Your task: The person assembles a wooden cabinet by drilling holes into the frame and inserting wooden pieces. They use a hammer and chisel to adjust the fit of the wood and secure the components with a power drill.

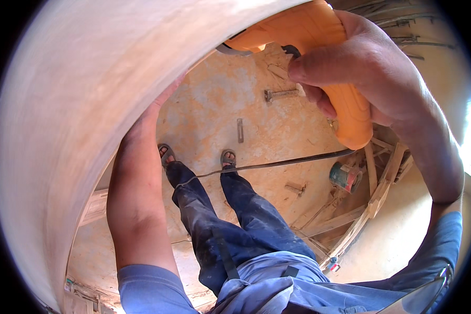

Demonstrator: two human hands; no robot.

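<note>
An orange corded power tool (353, 112) is gripped in my right hand (369, 68) at the upper right, with my fingers wrapped round its handle near a dark trigger. The front of the tool meets the edge of a large pale panel (73, 115) on the left; its working tip is hidden there, so its exact kind does not show. My left hand (165, 97) reaches up along the panel's edge and touches it, its fingers mostly hidden behind it. From the bottom of the handle a black cord (277, 163) runs left across my legs.
A hammer-like tool (281, 94) and a small flat bar (240, 130) lie on the dusty floor (209, 110). To the right are a paint-stained can (345, 177) and a pile of wooden pieces (384, 191). Thin rods (403, 21) show at the upper right.
</note>
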